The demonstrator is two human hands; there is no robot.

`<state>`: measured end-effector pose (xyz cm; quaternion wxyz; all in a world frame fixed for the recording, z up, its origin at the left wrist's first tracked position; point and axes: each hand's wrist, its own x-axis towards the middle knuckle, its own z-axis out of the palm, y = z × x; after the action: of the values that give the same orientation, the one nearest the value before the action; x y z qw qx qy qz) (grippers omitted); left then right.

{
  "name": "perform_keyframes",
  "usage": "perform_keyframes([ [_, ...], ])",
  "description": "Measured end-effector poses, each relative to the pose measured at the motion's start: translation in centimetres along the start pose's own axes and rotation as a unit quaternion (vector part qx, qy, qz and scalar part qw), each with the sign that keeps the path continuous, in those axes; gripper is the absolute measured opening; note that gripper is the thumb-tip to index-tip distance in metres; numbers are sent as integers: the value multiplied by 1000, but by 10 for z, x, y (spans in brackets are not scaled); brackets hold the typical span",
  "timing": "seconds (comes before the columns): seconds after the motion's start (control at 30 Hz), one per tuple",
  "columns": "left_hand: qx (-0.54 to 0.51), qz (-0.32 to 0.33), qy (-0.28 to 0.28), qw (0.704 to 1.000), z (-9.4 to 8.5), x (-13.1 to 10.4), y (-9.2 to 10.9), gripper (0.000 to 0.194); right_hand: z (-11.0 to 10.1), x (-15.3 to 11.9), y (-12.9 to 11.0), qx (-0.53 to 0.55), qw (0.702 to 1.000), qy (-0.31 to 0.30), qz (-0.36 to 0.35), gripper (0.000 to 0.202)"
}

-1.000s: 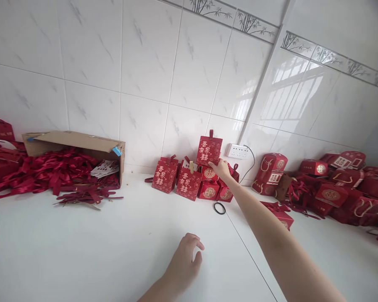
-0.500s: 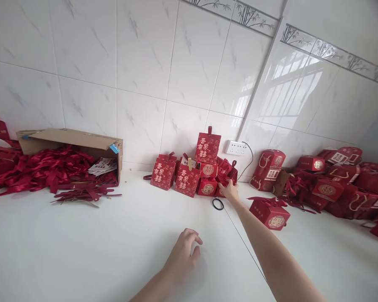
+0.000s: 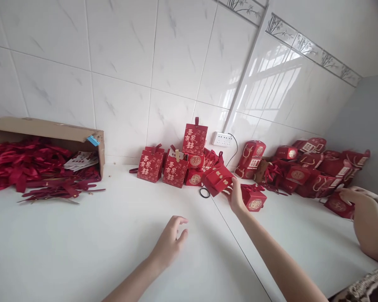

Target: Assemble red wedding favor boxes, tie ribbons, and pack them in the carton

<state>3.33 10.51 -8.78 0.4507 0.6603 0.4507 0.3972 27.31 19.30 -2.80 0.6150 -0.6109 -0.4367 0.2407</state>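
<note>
A tilted red box with gold lettering (image 3: 219, 178) is gripped by my right hand (image 3: 236, 196), lifted just in front of a stack of red boxes. Over the white table my left hand (image 3: 170, 240) hovers with thumb and fingers apart, holding nothing. Behind, a red bag-shaped box (image 3: 195, 139) tops the stack, with round-emblem boxes (image 3: 195, 178) under it. Two more bag-shaped boxes stand to the left, a left one (image 3: 150, 164) and a right one (image 3: 175, 171). Just right of my right hand sits a red box with a bow (image 3: 255, 198).
A cardboard box (image 3: 47, 126) of red ribbons and cards lies at the left. Near the stack is a black ring (image 3: 204, 193). A power socket (image 3: 223, 139) is on the wall. At the right, another person's hands (image 3: 362, 201) touch a red box near a pile.
The view has turned right. My right hand has drawn a red box away from the stack, tilting it. Another person's hands have come into view at the right. My left hand's fingers remain apart.
</note>
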Motion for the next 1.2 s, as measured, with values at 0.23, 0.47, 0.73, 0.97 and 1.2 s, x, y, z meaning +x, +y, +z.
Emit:
perform_keyframes([
  [0.23,-200,51,-10,978,-2,0,5,69,14,-77,15,8,904,-145,-402,67],
  [0.47,-198,117,72,971,-7,4,4,60,10,-90,27,-9,839,-202,-505,77],
  [0.73,-111,115,50,986,-6,1,4,67,5,-72,32,-6,892,-102,-440,72],
  [0.97,-10,81,-9,997,-7,-1,-1,45,-6,19,32,-131,966,166,-147,64],
  [1.2,63,68,-22,995,-9,-4,2,33,41,53,48,-230,972,34,-26,75],
])
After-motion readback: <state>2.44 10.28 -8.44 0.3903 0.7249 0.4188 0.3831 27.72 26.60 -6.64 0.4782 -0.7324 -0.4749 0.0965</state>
